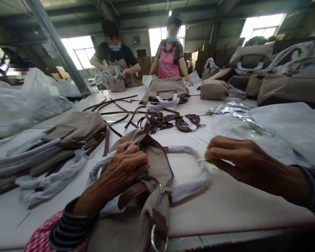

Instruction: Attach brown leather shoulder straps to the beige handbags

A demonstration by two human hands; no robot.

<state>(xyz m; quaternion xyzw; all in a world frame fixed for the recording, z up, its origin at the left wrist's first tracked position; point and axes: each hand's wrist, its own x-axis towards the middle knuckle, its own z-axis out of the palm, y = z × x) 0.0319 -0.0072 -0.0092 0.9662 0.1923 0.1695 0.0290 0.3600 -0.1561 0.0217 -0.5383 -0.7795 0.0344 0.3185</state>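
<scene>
A taupe handbag (160, 154) lies on the white table before me, its zip partly undone and the lining showing. My left hand (128, 162) grips the bag at the edge of its opening, fingers curled over it. A metal zip slider (162, 189) sits near the right end, above a metal ring (157, 241). One handle wrapped in white paper (191, 189) spreads out to the right of the bag. Beyond that handle, my right hand (233, 159) is raised over the table. Its thumb and fingers pinch a small yellow-green strip (212, 166).
Brown straps (157, 120) lie coiled and loose behind the bag. More wrapped bags (78, 129) rest at left, others (286, 87) at far right. Plastic bags (286, 122) and silver foil (233, 110) lie at right. Two co-workers (170, 59) stand across the table.
</scene>
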